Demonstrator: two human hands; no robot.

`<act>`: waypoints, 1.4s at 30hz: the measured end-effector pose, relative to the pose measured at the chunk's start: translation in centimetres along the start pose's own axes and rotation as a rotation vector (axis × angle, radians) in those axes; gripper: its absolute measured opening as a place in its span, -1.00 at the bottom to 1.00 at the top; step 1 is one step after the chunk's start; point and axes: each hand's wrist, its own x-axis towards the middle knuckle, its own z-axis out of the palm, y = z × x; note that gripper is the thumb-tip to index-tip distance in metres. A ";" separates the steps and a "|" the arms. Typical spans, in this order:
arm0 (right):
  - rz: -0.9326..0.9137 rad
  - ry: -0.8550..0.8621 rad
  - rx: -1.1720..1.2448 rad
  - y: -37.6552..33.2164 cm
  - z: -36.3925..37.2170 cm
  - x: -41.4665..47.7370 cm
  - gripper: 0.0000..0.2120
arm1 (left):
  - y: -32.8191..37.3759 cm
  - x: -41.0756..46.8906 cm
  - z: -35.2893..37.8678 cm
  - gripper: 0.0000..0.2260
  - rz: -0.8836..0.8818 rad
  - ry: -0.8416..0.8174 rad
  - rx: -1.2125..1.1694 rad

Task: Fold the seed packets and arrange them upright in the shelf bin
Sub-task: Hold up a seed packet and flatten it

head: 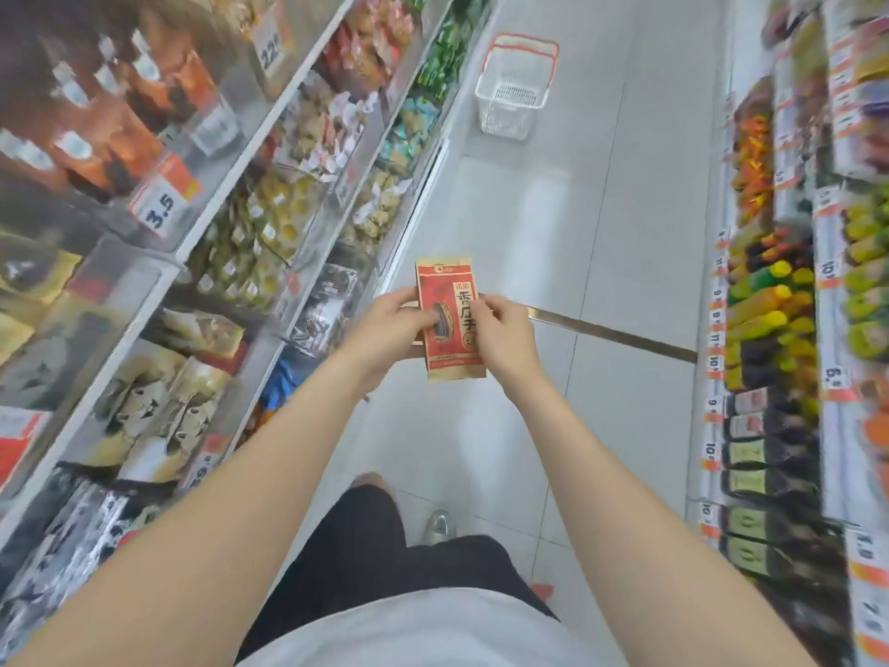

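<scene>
A red and tan seed packet [447, 300] with a printed sunflower seed is held flat and upright in front of me, above the aisle floor. My left hand [389, 324] grips its left edge, thumb across the front. My right hand [505, 329] pinches its right edge with curled fingers. More packets seem to sit behind it, but I cannot tell how many. Shelf bins [332, 300] with dark seed bags lie just left of my hands.
Tiered shelves [202, 233] of snack bags and price tags run along the left. Bottles and packets fill shelves [769, 329] on the right. A white shopping basket [514, 89] with red handles stands on the tiled floor farther down the aisle. My feet are below.
</scene>
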 end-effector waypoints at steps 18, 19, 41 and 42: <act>0.108 0.080 0.076 -10.5 -16.3 43.8 -0.80 | 24.2 42.7 11.7 -0.72 0.007 -0.075 0.053; 0.110 0.101 0.087 -11.0 -17.7 45.9 -0.80 | 25.7 44.9 12.9 -0.72 0.009 -0.082 0.068; 0.039 -0.020 -0.060 -24.9 -37.3 107.4 -0.82 | 55.4 96.3 27.5 -0.48 -0.073 -0.138 0.118; 0.034 -0.033 -0.086 -25.6 -37.1 110.7 -0.82 | 56.4 99.1 27.1 -0.42 -0.071 -0.141 0.123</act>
